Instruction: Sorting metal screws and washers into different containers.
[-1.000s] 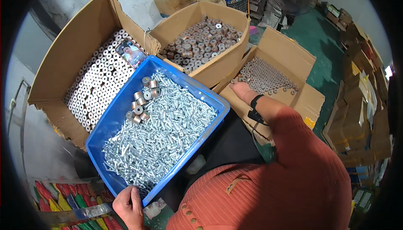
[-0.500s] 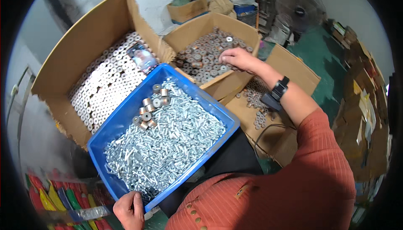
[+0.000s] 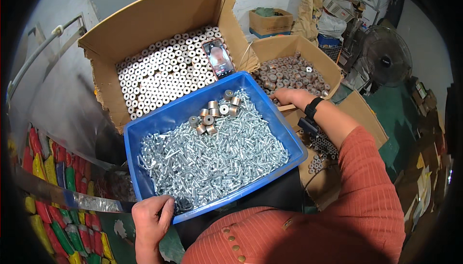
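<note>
A blue plastic bin point(image 3: 140, 177) full of small silvery metal pins point(image 3: 217, 153) sits tilted at my lap. Several short metal rollers point(image 3: 210, 114) with center holes lie in a cluster on the pins. My left hand point(image 3: 152, 218) grips the bin's near left corner, thumb on top of the rim. My right hand point(image 3: 293, 97) reaches down into a cardboard box point(image 3: 320, 52) of darker, brownish rollers point(image 3: 282, 71). Its fingers point down among them near the box's front wall and are mostly hidden, so I cannot see whether they hold one.
At the left, a larger carton point(image 3: 159, 11) holds rows of upright pale rollers point(image 3: 164, 73), with a phone point(image 3: 218, 59) leaning there. Another low carton point(image 3: 371, 114) with rollers lies right, under my forearm. Farther off stand a fan point(image 3: 386, 61) and colorful bundles point(image 3: 58, 216).
The view has turned left, so the boxes appear farther right. My right hand has moved nearer and lower into the roller box. My left hand keeps its grip on the bin.
</note>
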The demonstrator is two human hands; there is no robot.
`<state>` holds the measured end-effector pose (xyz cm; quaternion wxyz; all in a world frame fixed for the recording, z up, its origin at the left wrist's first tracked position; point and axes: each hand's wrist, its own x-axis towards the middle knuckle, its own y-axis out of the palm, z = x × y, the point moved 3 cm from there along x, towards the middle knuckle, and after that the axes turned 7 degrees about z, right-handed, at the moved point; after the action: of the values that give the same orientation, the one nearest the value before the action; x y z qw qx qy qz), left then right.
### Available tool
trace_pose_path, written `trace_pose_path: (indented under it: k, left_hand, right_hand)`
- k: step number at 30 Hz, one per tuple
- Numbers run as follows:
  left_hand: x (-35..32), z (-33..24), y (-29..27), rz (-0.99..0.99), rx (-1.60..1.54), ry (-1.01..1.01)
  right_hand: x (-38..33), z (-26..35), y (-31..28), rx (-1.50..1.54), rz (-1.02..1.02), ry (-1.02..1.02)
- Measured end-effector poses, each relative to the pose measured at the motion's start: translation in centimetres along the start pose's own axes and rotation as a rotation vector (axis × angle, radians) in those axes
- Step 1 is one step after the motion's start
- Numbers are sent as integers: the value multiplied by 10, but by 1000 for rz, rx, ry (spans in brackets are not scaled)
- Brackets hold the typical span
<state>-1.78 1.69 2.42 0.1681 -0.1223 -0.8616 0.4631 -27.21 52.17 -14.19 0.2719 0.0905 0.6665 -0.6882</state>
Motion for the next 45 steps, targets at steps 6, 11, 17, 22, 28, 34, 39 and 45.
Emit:
trace_pose_path:
  k: [6, 11, 17, 22, 28, 34, 39, 45]
  left_hand:
    - [0, 1, 2, -34, -11, 39]
    - [0, -1, 0, -37, -20, 24]
    - [-2, 5, 2, -64, -85, 45]
    - [-5, 5, 1, -66, -90, 69]
    - [-9, 10, -1, -114, -76, 140]
    - [-11, 13, -1, -136, -83, 201]
    - [-13, 15, -3, -138, -88, 217]
    - [-15, 17, -2, -127, -70, 201]
  right_hand:
    - [2, 11, 1, 127, 260, -27]
    - [14, 0, 11, 124, 177, -112]
    - [-14, -12, -14, 304, -173, -23]
    - [-123, 20, -77, 1449, -316, -397]
    - [-116, 177, -142, 330, -398, -239]
    - [-67, 210, -96, -51, -259, 162]
    - [-66, 228, -120, -31, -431, 64]
    - [-54, 421, -154, 552, -131, -306]
